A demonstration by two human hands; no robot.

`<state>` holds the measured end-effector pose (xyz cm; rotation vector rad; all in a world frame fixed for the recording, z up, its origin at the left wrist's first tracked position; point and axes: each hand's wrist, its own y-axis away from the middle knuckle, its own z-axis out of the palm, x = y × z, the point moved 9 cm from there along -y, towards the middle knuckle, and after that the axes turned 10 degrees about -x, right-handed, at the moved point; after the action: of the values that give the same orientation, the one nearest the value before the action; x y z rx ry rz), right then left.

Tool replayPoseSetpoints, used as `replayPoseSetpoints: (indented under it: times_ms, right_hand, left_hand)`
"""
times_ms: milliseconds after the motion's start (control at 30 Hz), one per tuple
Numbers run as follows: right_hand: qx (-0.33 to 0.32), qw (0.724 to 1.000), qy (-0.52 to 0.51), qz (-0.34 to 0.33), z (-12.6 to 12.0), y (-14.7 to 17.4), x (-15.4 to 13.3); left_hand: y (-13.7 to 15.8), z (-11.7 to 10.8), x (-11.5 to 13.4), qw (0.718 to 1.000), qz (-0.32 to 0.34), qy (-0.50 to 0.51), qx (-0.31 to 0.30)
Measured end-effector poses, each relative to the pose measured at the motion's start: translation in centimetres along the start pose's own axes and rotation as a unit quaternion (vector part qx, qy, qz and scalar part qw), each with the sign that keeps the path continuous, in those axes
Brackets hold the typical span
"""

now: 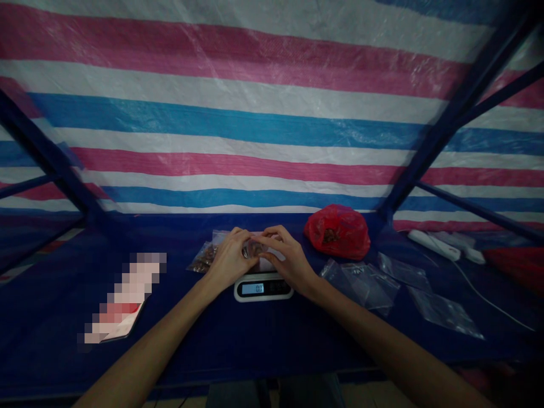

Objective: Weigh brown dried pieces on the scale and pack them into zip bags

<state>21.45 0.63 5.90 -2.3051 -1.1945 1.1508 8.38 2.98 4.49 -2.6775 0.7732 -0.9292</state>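
Observation:
My left hand (232, 254) and my right hand (289, 258) meet over a small white digital scale (238, 293), whose lit display reads about 0.0. Between them, the closed fingers of both hands grip a small clear zip bag (256, 248); what is inside it is hard to make out. Just left of my left hand lie clear bags (203, 258) filled with small brown pieces, partly hidden behind that hand. To the right of my right hand, several flat clear zip bags (359, 283) are spread on the blue table (263, 340).
An open red plastic bag (338, 232) with brown pieces inside sits at the back right. A white power strip (433, 245) with a cable lies farther right. A blurred-out flat item (123, 300) rests at left. Blue metal posts (446, 130) and a striped sheet (255, 130) stand behind.

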Motion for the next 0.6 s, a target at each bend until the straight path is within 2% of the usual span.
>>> replayPoseSetpoints:
  times_ms: [100, 267, 333, 433, 500, 533, 600]
  right_hand:
    - [-0.011, 0.999, 0.037, -0.033, 0.4, 0.3, -0.7]
    - [0.005, 0.997, 0.052, -0.061, -0.1, 0.7, -1.6]
    - [0.019, 0.998, 0.053, -0.040, -0.6, 0.7, -1.4]
    - [0.052, 0.995, 0.075, 0.037, -2.2, 0.8, 0.0]
    - [0.070, 0.988, 0.098, 0.100, -3.6, 1.1, 1.8]
    - [0.071, 0.983, 0.109, 0.131, -4.3, 1.3, 2.9]
    - [0.051, 0.973, 0.135, 0.183, -5.3, 1.6, 5.2]
  left_hand:
    - [0.2, 0.4, 0.0, 1.000, 0.006, 0.029, -0.006]
    - [0.2, 0.4, 0.0, 0.998, 0.006, 0.057, 0.000]
    - [0.1, 0.1, -0.1, 0.997, -0.003, 0.072, 0.004]
    - [-0.1, -0.7, -0.6, 0.989, -0.022, 0.146, 0.003]
    - [-0.1, -1.5, -1.1, 0.963, -0.029, 0.269, 0.015]
    - [0.0, -1.9, -1.4, 0.936, -0.032, 0.350, 0.024]
    - [0.1, -2.1, -2.1, 0.863, -0.048, 0.502, 0.040]
